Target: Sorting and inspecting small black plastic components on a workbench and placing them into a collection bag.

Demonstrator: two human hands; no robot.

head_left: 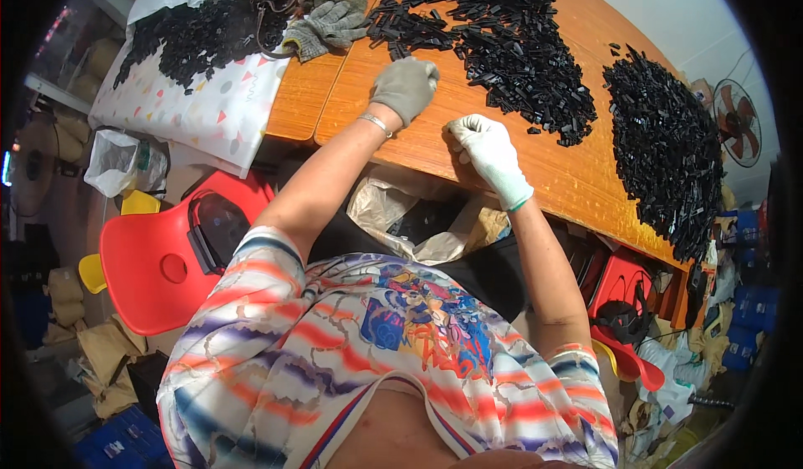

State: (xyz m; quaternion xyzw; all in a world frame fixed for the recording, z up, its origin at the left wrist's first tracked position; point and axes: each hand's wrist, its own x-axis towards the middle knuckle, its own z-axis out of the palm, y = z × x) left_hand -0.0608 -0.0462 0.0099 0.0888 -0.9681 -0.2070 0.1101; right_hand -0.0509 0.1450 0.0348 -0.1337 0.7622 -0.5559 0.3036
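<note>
Both of my hands wear gloves and rest low over the near part of the wooden table. My left hand, in a grey glove, is curled closed just below a heap of small black plastic pieces. To its right, my right hand, in a white glove, has its fingertips pinched together near the table edge. Whatever either hand may hold is hidden or too small to make out. A pair of loose grey knit gloves lies to the left of the heap.
Another dark heap covers the table's right side. More black pieces lie on a patterned white cloth at left. Under the table edge sits an open bag. Red chairs and a fan stand around.
</note>
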